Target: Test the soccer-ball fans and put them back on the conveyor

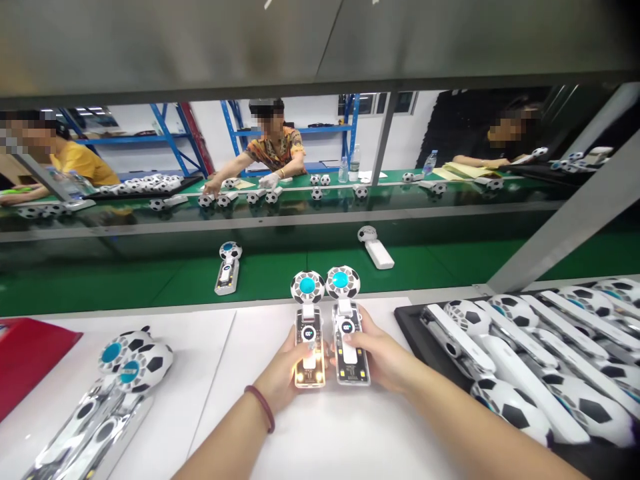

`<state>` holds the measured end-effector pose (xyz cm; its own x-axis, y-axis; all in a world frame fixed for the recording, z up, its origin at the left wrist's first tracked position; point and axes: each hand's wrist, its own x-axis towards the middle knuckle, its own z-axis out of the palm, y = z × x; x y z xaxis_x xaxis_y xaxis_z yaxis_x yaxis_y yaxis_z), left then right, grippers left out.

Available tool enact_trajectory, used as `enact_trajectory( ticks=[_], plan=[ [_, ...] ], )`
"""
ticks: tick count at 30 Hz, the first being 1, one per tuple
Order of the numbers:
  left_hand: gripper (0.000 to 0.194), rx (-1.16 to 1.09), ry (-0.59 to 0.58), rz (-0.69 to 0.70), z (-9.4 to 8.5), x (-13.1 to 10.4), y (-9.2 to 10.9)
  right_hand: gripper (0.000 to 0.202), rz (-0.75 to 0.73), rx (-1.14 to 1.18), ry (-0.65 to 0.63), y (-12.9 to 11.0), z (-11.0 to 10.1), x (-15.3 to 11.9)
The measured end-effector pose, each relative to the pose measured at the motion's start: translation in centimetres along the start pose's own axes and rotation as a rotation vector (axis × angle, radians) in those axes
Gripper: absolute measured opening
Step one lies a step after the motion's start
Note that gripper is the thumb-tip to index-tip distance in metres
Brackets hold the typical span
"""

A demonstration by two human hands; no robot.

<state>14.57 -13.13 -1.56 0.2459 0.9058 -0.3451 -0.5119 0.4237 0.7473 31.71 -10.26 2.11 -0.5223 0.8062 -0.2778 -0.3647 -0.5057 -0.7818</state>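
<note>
Side by side above the white tabletop, my two hands each hold a handheld fan with a soccer-ball head and a clear-fronted handle. My left hand [283, 377] is closed around the left handheld fan [308, 333], its thumb on the front. Yellow lights glow at the lower part of that handle, and its small round display is lit. My right hand [383, 350] grips the right handheld fan [346, 333], thumb on the front below a lit display. Both heads point away from me, with blue round centres facing up. Fingers behind the handles are mostly hidden.
A black tray [407, 320] of several ball-headed fans stands at right. Two more fans [130, 373] lie at left near a red folder [30, 353]. Ahead, a green conveyor [300, 263] carries two fans. Co-workers [275, 143] sit across. A slanted metal post [565, 213] rises at right.
</note>
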Motion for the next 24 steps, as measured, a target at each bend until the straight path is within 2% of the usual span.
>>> enact_trajectory(
  ticks=[9,15,24],
  plan=[
    [0.043,-0.011,0.007,0.02,-0.07,0.08,0.07,0.071,0.014,-0.033,-0.039,-0.03,0.09,0.02],
    [0.033,0.012,0.034,0.026,-0.12,0.04,0.18,0.067,0.013,-0.008,-0.056,0.0,-0.06,-0.09],
    [0.043,0.047,0.051,0.026,0.2,-0.15,0.21,0.062,-0.024,-0.004,-0.054,0.16,-0.13,0.12]
  ],
)
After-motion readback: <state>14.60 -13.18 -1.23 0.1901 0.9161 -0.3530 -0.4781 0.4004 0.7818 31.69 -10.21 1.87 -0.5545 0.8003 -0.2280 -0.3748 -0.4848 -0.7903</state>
